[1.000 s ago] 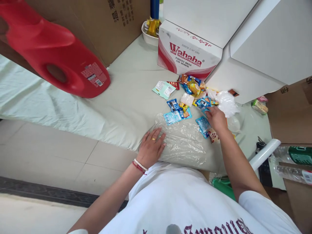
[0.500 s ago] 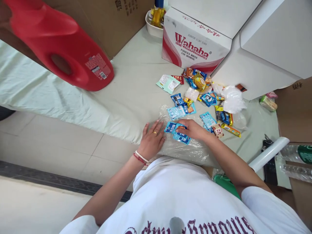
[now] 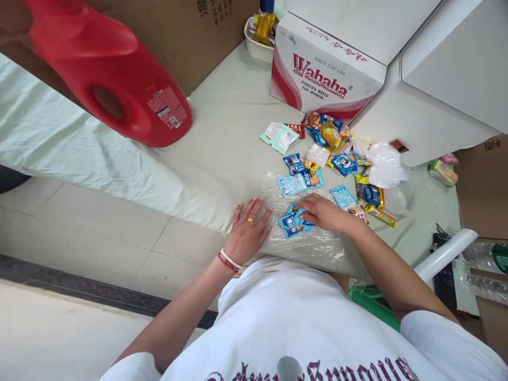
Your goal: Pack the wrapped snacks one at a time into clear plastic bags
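My left hand [image 3: 252, 227] lies flat with its fingers spread, at the left edge of a clear plastic bag [image 3: 321, 244]. Several blue snack packets [image 3: 291, 225] lie overlapping on the bag. Over their right side, my right hand [image 3: 325, 212] has its thumb and fingers closed on one blue packet, partly hidden under the fingers. Just beyond, more light-blue packets [image 3: 291, 185] rest on the bag's far part. To the right of my right hand is another light-blue packet [image 3: 343, 197].
A heap of mixed wrapped snacks [image 3: 329, 132] sits before a Wahaba-style printed carton [image 3: 317, 79]. A big red jug [image 3: 159, 111] stands at left. A white tub [image 3: 257, 50] holds wrapped items. At right are a white roll [image 3: 448, 254] and plastic bottles [image 3: 484, 256].
My right hand has shifted slightly right, and the packets under it now lie in a different, more bunched arrangement. My left hand stays flat in place. The view has moved slightly.
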Action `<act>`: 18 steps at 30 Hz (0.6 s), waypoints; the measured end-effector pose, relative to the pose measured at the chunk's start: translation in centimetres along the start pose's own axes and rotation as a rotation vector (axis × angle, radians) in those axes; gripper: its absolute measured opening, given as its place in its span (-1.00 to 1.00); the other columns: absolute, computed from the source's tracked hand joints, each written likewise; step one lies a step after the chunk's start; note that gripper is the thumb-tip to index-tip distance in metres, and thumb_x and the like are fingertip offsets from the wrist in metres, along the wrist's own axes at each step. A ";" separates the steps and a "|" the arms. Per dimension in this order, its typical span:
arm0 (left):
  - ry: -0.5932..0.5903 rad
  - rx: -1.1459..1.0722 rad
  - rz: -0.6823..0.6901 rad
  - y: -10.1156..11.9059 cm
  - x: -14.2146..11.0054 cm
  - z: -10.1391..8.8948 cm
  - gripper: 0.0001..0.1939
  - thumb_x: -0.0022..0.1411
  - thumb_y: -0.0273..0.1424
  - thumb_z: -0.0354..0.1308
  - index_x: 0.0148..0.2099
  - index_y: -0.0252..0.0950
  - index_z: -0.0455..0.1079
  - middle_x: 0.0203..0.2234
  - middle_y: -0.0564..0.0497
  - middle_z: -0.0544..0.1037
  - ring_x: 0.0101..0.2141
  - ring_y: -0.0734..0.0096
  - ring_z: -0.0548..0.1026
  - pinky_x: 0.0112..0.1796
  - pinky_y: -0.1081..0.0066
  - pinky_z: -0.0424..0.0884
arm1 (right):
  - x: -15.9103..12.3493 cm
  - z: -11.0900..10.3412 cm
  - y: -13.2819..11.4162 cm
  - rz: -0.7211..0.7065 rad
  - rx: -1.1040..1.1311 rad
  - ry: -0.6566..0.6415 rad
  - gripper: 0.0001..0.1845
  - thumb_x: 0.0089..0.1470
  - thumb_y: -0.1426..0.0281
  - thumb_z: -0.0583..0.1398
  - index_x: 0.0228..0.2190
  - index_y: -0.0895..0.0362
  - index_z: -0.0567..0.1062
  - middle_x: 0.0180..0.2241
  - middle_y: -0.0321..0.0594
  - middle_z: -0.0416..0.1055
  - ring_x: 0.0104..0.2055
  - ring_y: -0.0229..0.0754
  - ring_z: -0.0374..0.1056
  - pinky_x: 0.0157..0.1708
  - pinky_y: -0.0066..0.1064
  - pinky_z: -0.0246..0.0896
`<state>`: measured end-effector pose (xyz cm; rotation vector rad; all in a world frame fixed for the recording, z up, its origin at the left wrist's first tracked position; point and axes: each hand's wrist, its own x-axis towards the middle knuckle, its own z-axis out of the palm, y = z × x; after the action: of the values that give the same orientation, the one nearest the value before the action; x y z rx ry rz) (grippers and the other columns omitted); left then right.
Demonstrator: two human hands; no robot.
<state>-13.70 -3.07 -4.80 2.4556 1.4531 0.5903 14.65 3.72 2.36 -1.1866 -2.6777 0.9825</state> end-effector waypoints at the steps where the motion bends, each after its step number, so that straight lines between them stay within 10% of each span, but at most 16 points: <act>1: 0.028 0.003 0.015 -0.1 -0.2 0.0 -0.55 0.39 -0.35 0.07 0.30 -0.17 0.35 0.39 -0.22 0.24 0.41 -0.01 0.13 0.35 -0.16 0.02 | -0.2 0.1 0.0 -0.003 -0.019 0.052 -0.67 0.35 0.25 0.13 0.00 0.09 0.58 -0.06 0.01 0.49 0.01 0.03 0.38 0.07 -0.13 0.24; 7: 0.110 -0.091 0.242 -1.3 -1.6 -1.4 -0.53 0.29 -0.53 0.06 0.21 -0.13 0.40 0.19 -0.11 0.52 0.33 0.17 0.31 0.36 -0.05 0.10 | -1.0 -1.4 -1.2 -0.082 0.127 -0.016 -0.65 0.41 0.23 0.06 -0.16 0.11 0.60 -0.29 -0.12 0.48 -0.21 -0.10 0.38 -0.14 -0.32 0.25; 13: -0.209 -0.110 0.539 -2.2 -3.5 -2.9 -0.46 0.19 -0.52 0.13 0.20 -0.09 0.42 0.25 -0.10 0.45 0.34 0.12 0.29 0.40 -0.07 0.03 | 1.7 0.7 -2.0 -0.083 -0.019 0.011 -0.76 0.26 0.31 0.26 -0.07 0.12 0.57 -0.12 -0.04 0.50 -0.05 -0.01 0.38 -0.02 -0.22 0.25; 18: -0.155 -0.069 0.534 -3.2 -4.7 -1.7 -0.60 0.33 -0.51 0.13 0.16 -0.08 0.45 0.22 -0.09 0.49 0.29 0.20 0.36 0.37 0.02 0.12 | -5.1 2.5 -2.0 -0.061 0.036 0.132 -0.47 0.21 0.15 0.31 0.15 0.05 0.44 0.12 0.05 0.37 0.16 0.08 0.27 0.14 -0.03 0.27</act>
<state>-18.96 -5.68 -5.61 2.7622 0.7007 0.5134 16.18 -2.08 2.52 -1.1141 -2.5673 0.9053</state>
